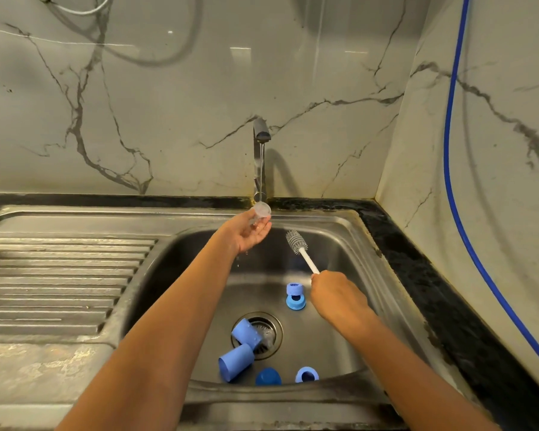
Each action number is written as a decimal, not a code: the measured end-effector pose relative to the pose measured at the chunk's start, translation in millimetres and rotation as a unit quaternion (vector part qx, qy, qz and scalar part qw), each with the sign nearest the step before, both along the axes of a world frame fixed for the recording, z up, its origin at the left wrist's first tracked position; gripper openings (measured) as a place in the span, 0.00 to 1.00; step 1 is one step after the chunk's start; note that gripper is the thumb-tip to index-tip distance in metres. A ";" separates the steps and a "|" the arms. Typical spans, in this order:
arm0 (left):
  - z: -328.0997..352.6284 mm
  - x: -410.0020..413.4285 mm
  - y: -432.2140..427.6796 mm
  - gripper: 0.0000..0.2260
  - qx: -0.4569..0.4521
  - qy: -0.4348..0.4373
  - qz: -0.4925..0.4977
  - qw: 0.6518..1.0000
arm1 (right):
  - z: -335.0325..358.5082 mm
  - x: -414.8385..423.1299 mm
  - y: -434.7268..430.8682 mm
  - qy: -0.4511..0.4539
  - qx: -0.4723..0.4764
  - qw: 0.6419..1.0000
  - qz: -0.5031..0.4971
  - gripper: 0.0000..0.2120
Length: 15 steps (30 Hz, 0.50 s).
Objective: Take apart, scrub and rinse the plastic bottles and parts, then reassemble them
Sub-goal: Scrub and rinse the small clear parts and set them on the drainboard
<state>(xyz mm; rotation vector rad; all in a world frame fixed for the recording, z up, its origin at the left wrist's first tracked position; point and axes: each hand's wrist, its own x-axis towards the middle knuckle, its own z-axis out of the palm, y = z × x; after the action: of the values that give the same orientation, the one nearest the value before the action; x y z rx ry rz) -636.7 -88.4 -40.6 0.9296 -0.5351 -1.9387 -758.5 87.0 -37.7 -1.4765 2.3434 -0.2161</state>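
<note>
Left hand [249, 233]: palm up, fingers curled round a small clear cup [261, 211], held at the fingertips. Its round end faces the camera; can't tell mouth or base.

Water stream [261, 169] drops from the tap [260, 132] straight above those fingers and lands on the cup. Drips hang below the left wrist.

Right hand [336, 293]: fist clamped on the white handle of a brush [304, 253]. The grey bristle head points up and away from the knuckles, just right of the left fingertips, apart from the cup and out of the stream.

Just below-left of the right knuckles, on the sink floor: blue ring [295, 302] with a ribbed blue cap [293, 288] touching its far side.

Between the two forearms, nearer the person:
- light blue tube [246, 332] on its side, partly over the drain [271, 337]
- second light blue tube [235, 362] on its side, touching the first
- dark blue cap [268, 377] by the front wall
- light blue ring [306, 374] just right of it

All of it sits in a steel sink [339, 237]. Ribbed draining board [59, 275] lies left of the left arm. A blue hose [451, 150] runs down the marble wall, well right of the right hand.
</note>
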 end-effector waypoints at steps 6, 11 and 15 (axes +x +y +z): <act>27.7 21.7 -3.6 0.10 -0.253 -0.324 0.052 0.910 | 0.1 4.4 3.9 -0.012 0.006 1.000 0.020 0.16; 42.1 49.7 5.2 0.11 -0.430 -0.443 0.069 0.783 | 0.9 15.6 7.2 -0.001 0.013 0.999 0.032 0.16; 48.3 71.3 18.2 0.11 -0.506 -0.422 0.136 0.740 | -1.4 25.2 10.2 -0.053 0.005 0.999 0.004 0.15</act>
<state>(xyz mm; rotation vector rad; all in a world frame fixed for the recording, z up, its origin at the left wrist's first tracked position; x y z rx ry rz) -565.4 -70.2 7.7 0.9790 -1.6524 -0.5969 -733.3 97.2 -39.1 -1.4347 2.2520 -0.2738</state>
